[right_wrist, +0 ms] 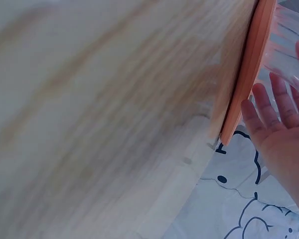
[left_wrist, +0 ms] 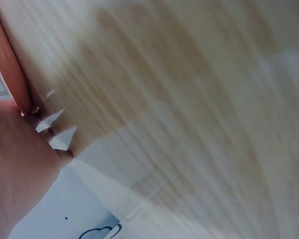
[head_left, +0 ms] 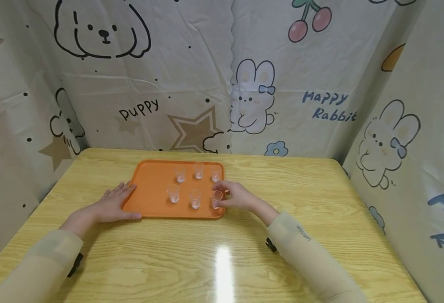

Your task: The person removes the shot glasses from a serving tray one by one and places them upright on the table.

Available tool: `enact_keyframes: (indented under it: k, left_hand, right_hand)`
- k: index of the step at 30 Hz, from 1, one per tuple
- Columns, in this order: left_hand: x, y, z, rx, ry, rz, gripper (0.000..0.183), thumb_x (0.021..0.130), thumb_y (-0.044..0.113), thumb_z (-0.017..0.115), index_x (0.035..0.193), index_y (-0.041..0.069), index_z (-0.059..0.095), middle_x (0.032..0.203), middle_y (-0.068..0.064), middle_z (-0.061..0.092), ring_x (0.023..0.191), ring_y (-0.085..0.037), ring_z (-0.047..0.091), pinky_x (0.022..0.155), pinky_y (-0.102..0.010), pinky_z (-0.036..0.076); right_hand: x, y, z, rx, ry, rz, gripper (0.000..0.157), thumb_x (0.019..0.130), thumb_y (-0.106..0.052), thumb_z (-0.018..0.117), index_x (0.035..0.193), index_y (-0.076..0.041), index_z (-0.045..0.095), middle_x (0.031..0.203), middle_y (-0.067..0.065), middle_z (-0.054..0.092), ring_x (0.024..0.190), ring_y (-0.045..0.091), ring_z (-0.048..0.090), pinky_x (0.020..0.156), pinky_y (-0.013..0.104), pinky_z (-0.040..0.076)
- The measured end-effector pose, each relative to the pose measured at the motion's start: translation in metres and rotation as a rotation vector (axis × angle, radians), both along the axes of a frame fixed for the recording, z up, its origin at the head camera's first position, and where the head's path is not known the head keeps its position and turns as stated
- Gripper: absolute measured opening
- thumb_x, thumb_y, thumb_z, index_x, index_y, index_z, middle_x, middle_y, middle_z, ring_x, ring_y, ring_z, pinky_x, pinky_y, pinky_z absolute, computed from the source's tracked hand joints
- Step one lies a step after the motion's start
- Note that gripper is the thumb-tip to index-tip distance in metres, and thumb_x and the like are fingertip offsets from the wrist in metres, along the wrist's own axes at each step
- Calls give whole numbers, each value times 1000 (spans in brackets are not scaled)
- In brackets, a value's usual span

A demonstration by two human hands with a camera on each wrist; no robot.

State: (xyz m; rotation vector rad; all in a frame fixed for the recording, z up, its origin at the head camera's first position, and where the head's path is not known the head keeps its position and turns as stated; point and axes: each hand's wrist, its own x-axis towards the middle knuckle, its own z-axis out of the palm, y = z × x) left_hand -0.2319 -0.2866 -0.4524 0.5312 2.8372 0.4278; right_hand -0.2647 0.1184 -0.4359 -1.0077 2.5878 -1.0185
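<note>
An orange tray [head_left: 150, 189] lies on the wooden table, bearing several small clear plastic cups in two rows, such as the back middle cup [head_left: 199, 171]. My left hand [head_left: 112, 206] rests at the tray's left end, fingers spread along that side and thumb by the front left corner. At the opposite end, my right hand [head_left: 235, 195] is around the front right cup [head_left: 216, 201], thumb in front and fingers behind. In the right wrist view, the fingers [right_wrist: 284, 107] look loosely extended beside the clear cups [right_wrist: 284, 64], without a visible pinch.
The table [head_left: 161, 261] has a light wood grain and a bright reflection near the front. A cloth [head_left: 191, 84] printed with cartoon animals hangs behind it and along both sides. Another back-row cup [head_left: 216, 173] stands close behind my right fingers.
</note>
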Motion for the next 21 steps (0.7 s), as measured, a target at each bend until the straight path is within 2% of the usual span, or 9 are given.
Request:
enact_keyframes:
  k: [8, 15, 21]
  left_hand:
    - [-1, 0, -3, -10, 16, -2, 108, 69, 69, 55, 144, 5, 12, 146, -24, 7, 133, -43, 3, 99, -65, 4]
    - [-1, 0, -5, -6, 19, 3, 108, 68, 69, 55, 143, 5, 13, 146, -24, 8, 133, -43, 4, 99, -65, 4]
    - [0, 0, -2, -11, 16, 4, 108, 68, 69, 56, 143, 4, 13, 146, -25, 9, 133, -44, 5, 98, -65, 4]
  right_hand:
    - [1, 5, -2, -52, -41, -28, 28, 76, -18, 71, 101, -15, 58, 95, -3, 60, 92, 9, 55, 81, 31, 49]
    - [5, 13, 6, -57, -38, -61, 29, 77, -24, 70, 104, -20, 59, 97, -8, 60, 94, 8, 55, 83, 35, 48]
    - [5, 27, 15, -108, -44, -100, 32, 75, -23, 71, 104, -18, 60, 95, -7, 60, 94, 13, 55, 83, 39, 47]
